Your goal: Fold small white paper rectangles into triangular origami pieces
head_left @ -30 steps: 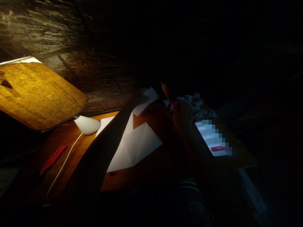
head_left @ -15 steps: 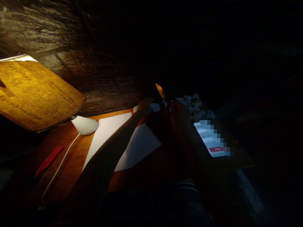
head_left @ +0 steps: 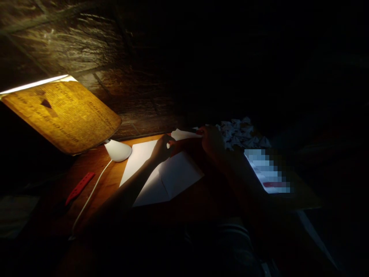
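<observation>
My left hand [head_left: 162, 149] is over the white sheets, its thumb and fingers curled into a ring near the left end of a small white piece of paper [head_left: 184, 134]. What these fingers hold, if anything, I cannot make out. In shadow, my right hand [head_left: 211, 139] pinches the narrow right end of that piece. Below my left forearm lies a large creased sheet [head_left: 175, 179], overlapping or beside another white sheet [head_left: 140, 156]. Just beyond my right hand is a heap of small folded white papers [head_left: 238, 130].
A lit lamp with a printed shade [head_left: 63, 115] and white base [head_left: 118, 151] stands at left, its white cable [head_left: 92, 192] running toward me. A red slotted object [head_left: 80, 187] lies beside it. A glowing phone [head_left: 266, 173] is at right. Behind rises a stone wall [head_left: 80, 42].
My left hand has drawn back to the left and toward me. The orange-lit pointed piece that stood up by my right hand no longer shows. The view has shifted slightly.
</observation>
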The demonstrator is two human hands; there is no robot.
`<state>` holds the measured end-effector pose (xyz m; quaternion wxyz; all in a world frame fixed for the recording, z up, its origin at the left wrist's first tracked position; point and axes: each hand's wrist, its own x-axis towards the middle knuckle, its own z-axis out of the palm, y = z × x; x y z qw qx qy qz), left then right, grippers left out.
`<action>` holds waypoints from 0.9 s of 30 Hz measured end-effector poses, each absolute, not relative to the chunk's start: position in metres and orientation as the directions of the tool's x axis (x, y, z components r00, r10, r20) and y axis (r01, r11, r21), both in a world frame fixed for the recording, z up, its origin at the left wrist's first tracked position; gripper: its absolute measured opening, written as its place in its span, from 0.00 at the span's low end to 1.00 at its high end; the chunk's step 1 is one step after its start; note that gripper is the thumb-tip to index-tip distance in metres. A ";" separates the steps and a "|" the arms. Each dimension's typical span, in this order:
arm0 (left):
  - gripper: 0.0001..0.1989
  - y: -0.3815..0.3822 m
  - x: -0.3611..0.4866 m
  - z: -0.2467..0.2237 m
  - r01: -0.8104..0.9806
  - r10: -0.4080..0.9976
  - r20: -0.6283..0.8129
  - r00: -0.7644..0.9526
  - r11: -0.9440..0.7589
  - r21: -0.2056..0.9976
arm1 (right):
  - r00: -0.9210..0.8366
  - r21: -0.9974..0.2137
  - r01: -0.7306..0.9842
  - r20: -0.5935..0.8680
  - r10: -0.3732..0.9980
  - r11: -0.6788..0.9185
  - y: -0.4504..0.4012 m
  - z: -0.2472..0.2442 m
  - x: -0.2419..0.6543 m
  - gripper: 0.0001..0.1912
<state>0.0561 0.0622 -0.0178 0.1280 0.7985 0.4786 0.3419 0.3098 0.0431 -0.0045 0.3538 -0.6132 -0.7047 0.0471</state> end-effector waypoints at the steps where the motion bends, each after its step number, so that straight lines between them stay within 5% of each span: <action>1: 0.07 0.050 0.053 -0.019 0.701 0.857 0.394 0.332 -0.504 0.505 | -0.028 -0.472 0.845 0.431 0.902 0.252 0.049 -0.005 0.306 0.19; 5: 0.09 0.015 0.048 -0.023 0.786 0.871 0.297 0.390 -0.484 0.385 | -0.084 -0.411 0.881 0.353 0.932 0.235 0.066 -0.014 0.296 0.21; 14: 0.30 0.001 0.043 -0.016 0.812 0.857 0.163 0.489 -0.515 0.275 | -0.113 -0.320 0.918 0.358 0.927 0.236 0.063 -0.027 0.298 0.22; 19: 0.24 0.003 0.045 -0.017 0.818 0.867 0.166 0.469 -0.498 0.289 | -0.068 -0.419 0.863 0.457 0.887 0.282 0.057 -0.018 0.289 0.19; 27: 0.21 0.010 0.044 -0.027 0.801 0.875 0.219 0.433 -0.484 0.351 | -0.331 -0.539 0.649 0.435 0.837 0.537 0.038 -0.041 0.288 0.09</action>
